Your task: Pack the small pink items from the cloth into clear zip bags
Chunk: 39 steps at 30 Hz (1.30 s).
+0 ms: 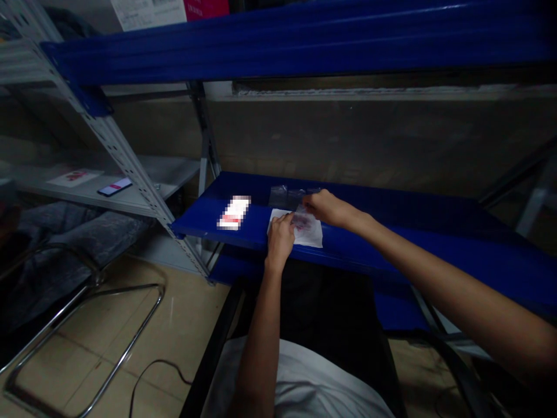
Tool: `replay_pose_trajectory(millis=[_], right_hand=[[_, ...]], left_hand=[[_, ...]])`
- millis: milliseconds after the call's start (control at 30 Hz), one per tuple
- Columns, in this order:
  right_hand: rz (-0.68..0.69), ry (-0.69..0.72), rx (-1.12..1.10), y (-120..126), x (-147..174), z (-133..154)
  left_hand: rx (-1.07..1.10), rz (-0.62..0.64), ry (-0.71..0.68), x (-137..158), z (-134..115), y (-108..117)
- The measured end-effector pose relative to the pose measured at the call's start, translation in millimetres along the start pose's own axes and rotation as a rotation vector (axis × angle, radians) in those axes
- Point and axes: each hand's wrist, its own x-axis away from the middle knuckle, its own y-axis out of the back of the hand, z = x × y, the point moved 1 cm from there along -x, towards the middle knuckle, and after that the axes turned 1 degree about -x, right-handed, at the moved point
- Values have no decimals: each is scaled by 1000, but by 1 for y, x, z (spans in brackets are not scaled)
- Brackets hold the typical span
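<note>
Both my hands work on a blue metal shelf (435, 232) in front of me. My left hand (279, 237) presses down on the left part of a white sheet (311, 235) lying on the shelf. My right hand (327, 208) pinches a small clear plastic bag (303, 219) with reddish contents, just above the sheet. Two more clear bags (285, 195) lie behind the sheet. A blurred white and red card (234, 212) lies to the left of my left hand.
A higher blue shelf beam (278, 46) hangs overhead. A grey rack (130, 197) at the left holds a phone (114, 187) and a paper. A chrome chair frame (87, 325) and a cable (152, 371) are on the tiled floor at lower left.
</note>
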Motion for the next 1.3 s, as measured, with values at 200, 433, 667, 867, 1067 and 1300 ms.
replay_pose_trajectory(millis=[200,433,667,867,1067,1300], right_hand=[[-43,14,-17,-3,-3,-5],[-85,-5,-106,-11,-6,-11],[-104,-28,-112,-10,-4,-11],[-172,-64,-325,-12,18,-11],[-305,-167,-592,-53,44,-14],[-395,-217,-633,-76,45,-9]], left_hand=[[39,-25,61,0,-3,-4],[33,-26,97,0,-6,-13],[15,-38,77,1,-5,-16],[14,-35,93,2,-5,-16],[24,-37,82,2,-4,-19],[15,-43,72,2,-5,-17]])
